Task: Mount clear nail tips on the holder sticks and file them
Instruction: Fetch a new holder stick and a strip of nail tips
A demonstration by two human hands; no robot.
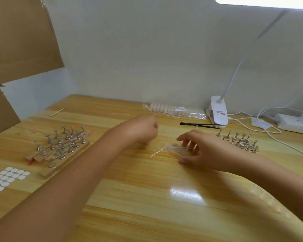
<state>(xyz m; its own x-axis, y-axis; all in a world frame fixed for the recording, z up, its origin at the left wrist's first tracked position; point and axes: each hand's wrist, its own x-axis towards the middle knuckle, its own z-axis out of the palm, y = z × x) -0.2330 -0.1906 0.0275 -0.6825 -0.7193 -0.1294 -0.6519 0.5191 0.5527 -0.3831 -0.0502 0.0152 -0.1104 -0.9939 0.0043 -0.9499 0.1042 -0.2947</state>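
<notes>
Pale wooden tabletop (147,198) is set against a white wall, with brown cardboard (21,41) propped at the upper left of the frame.

Left hand (143,130): held raised at centre frame, fingers curled inward. The hand is blurred, so it cannot be told whether anything is pinched.

Right hand (199,151): laid low at centre right, fingers loosely spread and nothing gripped. The fingertips (185,142) are placed on a heap of clear nail tips (170,148), which lies on the table between the two hands.

Holder sticks, left group (59,144): metal stands are set upright on wooden strips at the left of the frame.

Holder sticks, right group (240,140): a looser cluster is stood at the right, just beyond the right hand.

Clear bag (173,110): laid along the wall, ribbed white contents are seen inside. A white label is carried, but its print is too small to be read.

Clip lamp (217,110): white, clamped at the table's far edge. Its label is likewise illegible.

Black tool (198,124): laid flat in front of the lamp.

White pads (5,180): arranged in rows on a sheet at the lower left.

Wooden stick (57,112): laid near the cardboard.

Power strip (294,123): placed at the far right, with white cables attached.
</notes>
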